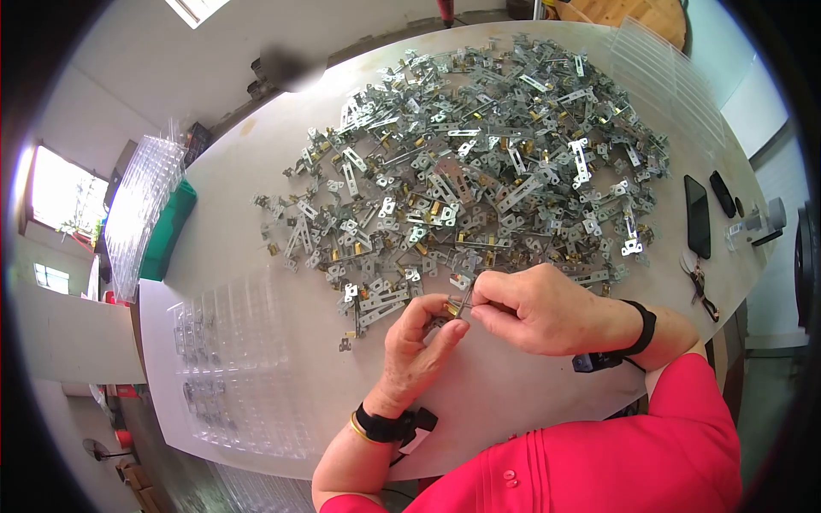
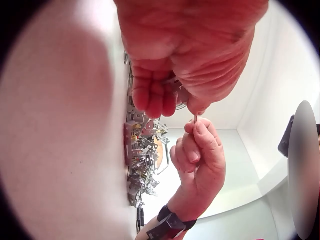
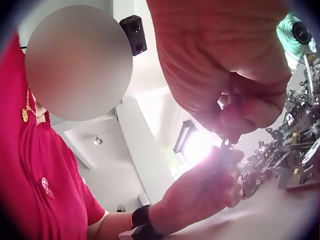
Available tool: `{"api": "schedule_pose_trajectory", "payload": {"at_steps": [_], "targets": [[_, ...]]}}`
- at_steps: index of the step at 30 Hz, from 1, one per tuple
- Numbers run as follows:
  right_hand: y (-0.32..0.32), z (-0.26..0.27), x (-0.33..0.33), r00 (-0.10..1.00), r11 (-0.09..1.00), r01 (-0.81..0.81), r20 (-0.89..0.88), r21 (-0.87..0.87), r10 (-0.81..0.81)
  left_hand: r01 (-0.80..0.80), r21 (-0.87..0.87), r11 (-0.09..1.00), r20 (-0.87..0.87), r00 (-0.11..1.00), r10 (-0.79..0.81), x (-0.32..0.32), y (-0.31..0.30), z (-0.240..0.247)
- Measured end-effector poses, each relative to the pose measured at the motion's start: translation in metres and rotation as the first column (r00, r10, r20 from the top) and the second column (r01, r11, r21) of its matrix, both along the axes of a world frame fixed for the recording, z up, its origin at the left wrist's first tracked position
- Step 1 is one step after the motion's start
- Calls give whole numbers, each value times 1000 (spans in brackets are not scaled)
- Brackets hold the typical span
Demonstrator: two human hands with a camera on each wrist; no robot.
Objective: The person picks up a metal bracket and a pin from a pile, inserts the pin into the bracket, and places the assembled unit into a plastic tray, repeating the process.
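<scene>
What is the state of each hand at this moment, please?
Left hand: closed, holding a metal bracket.
Right hand: closed, pinching a thin metal piece.

Blocked beyond left hand [image 1: 417, 349] and right hand [image 1: 547, 312]: by wide, tangled heap of metal parts [image 1: 479, 162]. Passable: across bare bench [image 1: 505, 398] on their near side; also left of the heap, toward green bin [image 1: 168, 235]. Obstructed at near left: by clear plastic trays [image 1: 248, 376]. Obstructed at right: by phone [image 1: 697, 216], pliers [image 1: 700, 286].

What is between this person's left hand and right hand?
A small metal part, at the fingertips of both the left hand and the right hand. The head view shows it.
</scene>
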State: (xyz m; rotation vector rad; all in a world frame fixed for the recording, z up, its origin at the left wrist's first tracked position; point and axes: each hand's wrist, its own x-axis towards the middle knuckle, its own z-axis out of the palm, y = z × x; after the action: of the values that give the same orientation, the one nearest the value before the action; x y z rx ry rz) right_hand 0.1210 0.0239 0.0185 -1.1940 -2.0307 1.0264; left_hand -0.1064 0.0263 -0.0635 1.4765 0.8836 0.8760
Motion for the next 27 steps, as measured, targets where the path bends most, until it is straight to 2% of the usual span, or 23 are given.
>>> {"api": "schedule_pose_trajectory", "payload": {"at_steps": [1,3,4,6,7,8,9,10,11,14,16,17,19,20,22,24,25,26,27], "targets": [[0,5,2,1000,1000,-1,0,0,1,-1,0,1000,0,1000,1,1,-1,2],[2,19,7,996,994,26,90,-103,-16,-1,-127,992,164,986,22,2,-1,8],[2,21,7,996,995,22,90,-100,-13,-5,-124,992,164,986,26,1,-1,9],[3,22,8,989,989,149,6,-22,-149,54,-164,985,228,973,-15,0,0,11],[8,15,13,991,987,132,-33,97,-129,52,-165,985,228,974,-14,-1,1,12],[10,11,11,991,987,131,-34,96,-128,126,-191,974,237,968,-78,-2,1,15],[12,7,10,984,976,150,-124,160,-131,199,-216,956,249,958,-143,-3,2,16],[13,3,8,969,960,173,-212,221,-126,198,-216,956,248,958,-143,-3,3,17],[14,0,8,969,960,173,-213,221,-126,236,-222,946,244,953,-181,-4,3,18],[13,-4,9,975,978,85,-218,192,-42,285,-235,929,244,943,-227,-4,4,21],[11,3,10,967,990,20,-247,-142,-55,286,-237,929,247,942,-227,-3,4,22],[11,4,9,967,990,6,-253,-138,-41,272,-244,931,234,948,-216,-2,4,22],[8,5,5,964,992,103,-239,-71,-118,243,-253,936,209,959,-192,1,1,22],[8,6,5,964,994,85,-248,-67,-99,190,-233,954,225,965,-138,5,0,23],[6,8,3,956,983,156,-237,-98,-175,108,-209,972,228,972,-59,9,0,21],[5,9,3,963,991,125,-236,-42,-131,16,109,994,54,998,-22,9,1,14],[4,8,3,959,984,169,-221,-50,-176,-14,202,979,17,1000,10,11,1,16],[4,7,1,954,977,207,-210,-59,-214,-53,209,976,-8,998,56,13,1,18],[4,6,-1,957,986,157,-236,-59,-166,-51,283,958,-3,999,54,15,1,19]]}}
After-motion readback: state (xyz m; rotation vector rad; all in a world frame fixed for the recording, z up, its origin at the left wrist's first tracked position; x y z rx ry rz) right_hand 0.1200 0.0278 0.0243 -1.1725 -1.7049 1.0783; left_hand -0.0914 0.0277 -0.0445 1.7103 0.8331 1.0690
